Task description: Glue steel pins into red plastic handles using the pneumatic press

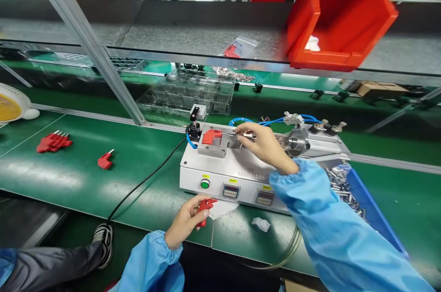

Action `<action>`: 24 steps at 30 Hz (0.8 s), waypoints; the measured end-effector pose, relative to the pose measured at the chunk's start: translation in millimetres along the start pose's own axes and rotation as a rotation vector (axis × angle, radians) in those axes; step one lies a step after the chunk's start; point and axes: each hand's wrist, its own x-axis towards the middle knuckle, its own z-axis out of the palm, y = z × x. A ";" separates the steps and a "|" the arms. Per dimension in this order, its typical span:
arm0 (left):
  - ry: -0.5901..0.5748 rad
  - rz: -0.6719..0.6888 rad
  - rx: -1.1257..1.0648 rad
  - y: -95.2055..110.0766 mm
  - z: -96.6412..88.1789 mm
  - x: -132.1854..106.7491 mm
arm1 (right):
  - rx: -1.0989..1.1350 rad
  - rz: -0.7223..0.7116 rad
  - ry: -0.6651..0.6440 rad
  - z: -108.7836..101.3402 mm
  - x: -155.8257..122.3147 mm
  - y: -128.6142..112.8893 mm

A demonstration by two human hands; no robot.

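While the left hand (pixel 188 220) closes its fingers on a red plastic part (pixel 206 207) just before the silver machine (pixel 220 168), long axis nearly upright, the right hand (pixel 265 145) lies on top of the machine, fingertips pinched on a small metal pin (pixel 246 134). This pin lies level, its long axis pointing left toward a second red part (pixel 212 136) seated on the machine's top.

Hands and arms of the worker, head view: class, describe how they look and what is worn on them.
Both arms wear loose, light blue sleeves, the left sleeve and the right sleeve, each gathered into an elastic cuff at the wrist. The left hand and right hand are bare: no gloves, and no ring or watch shows.
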 end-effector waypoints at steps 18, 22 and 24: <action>-0.064 -0.013 -0.090 -10.8 -15.6 1.6 | -0.454 -0.155 -0.127 17.2 12.2 8.0; -0.080 -0.011 -0.070 -9.5 -13.4 -0.9 | -0.488 -0.175 -0.171 12.9 11.0 7.4; -0.082 -0.013 -0.059 -10.1 -13.6 -2.0 | -0.508 -0.162 -0.182 11.4 11.5 5.3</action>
